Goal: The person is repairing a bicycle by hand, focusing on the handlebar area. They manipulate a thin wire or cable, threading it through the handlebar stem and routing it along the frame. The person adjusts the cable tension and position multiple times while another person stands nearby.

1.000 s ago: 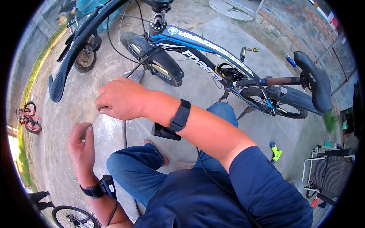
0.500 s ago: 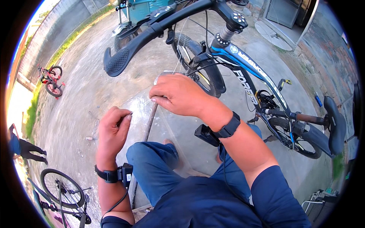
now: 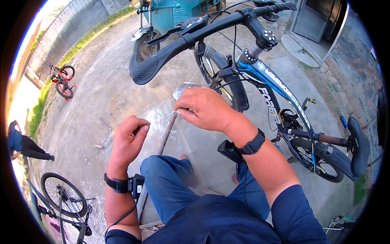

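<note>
My left hand (image 3: 130,140) pinches one part of a thin pale wire (image 3: 163,118), and my right hand (image 3: 205,110), higher and further right, pinches another, with the wire stretched straight between them. Beyond them stands a black and blue bicycle (image 3: 265,98); its black handlebar (image 3: 183,43) arches above my hands, and its front wheel (image 3: 236,91) is just past my right hand. Beneath the wire, between my legs and the bicycle, a long narrow rod (image 3: 164,140) runs along the ground.
A person (image 3: 25,143) is at the far left. A red small bicycle (image 3: 63,83) lies farther back, another bicycle (image 3: 61,195) at lower left. A teal three-wheeled vehicle (image 3: 166,18) stands behind the handlebar. An open door (image 3: 313,22) is at top right, a brick wall (image 3: 345,73) beside it.
The view has swung, shifting the scene right in the picture and bringing the person at left more into view. My hands still grip the wire, which now shows straighter between them.
</note>
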{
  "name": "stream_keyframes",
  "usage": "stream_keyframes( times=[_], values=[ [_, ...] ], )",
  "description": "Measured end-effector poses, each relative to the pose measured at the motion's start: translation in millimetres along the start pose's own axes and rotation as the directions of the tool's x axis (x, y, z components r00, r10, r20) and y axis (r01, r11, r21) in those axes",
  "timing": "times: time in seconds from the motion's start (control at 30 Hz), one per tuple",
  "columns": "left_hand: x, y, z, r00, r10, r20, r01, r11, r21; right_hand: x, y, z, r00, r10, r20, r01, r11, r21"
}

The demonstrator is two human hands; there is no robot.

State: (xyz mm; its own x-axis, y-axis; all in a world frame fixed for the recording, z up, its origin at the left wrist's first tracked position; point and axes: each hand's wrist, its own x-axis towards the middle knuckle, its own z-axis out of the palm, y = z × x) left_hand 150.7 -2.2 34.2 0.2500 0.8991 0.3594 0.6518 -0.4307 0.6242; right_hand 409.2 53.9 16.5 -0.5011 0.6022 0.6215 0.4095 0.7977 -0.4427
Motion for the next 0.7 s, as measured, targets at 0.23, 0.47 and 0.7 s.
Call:
stream_keyframes(
  times=[0.23,0.47,0.7],
  values=[
    [26.6,30.4,31.8,0.99,0.14,-0.007,-0.139,0.988,0.069,-0.6,-0.9,1.2,1.0,-0.016,0.002,0.016,1.0,-0.013],
    [10.5,4.7,4.2,1.0,-0.023,-0.007,0.023,0.997,-0.078,3.9,-0.9,-5.2,1.0,-0.005,0.011,0.005,1.0,-0.016],
    [23.8,20.1,5.9,0.984,0.18,-0.001,-0.177,0.965,0.192,9.6,1.4,-3.8,0.998,0.0,-0.065,0.001,1.0,0.012]
  ],
)
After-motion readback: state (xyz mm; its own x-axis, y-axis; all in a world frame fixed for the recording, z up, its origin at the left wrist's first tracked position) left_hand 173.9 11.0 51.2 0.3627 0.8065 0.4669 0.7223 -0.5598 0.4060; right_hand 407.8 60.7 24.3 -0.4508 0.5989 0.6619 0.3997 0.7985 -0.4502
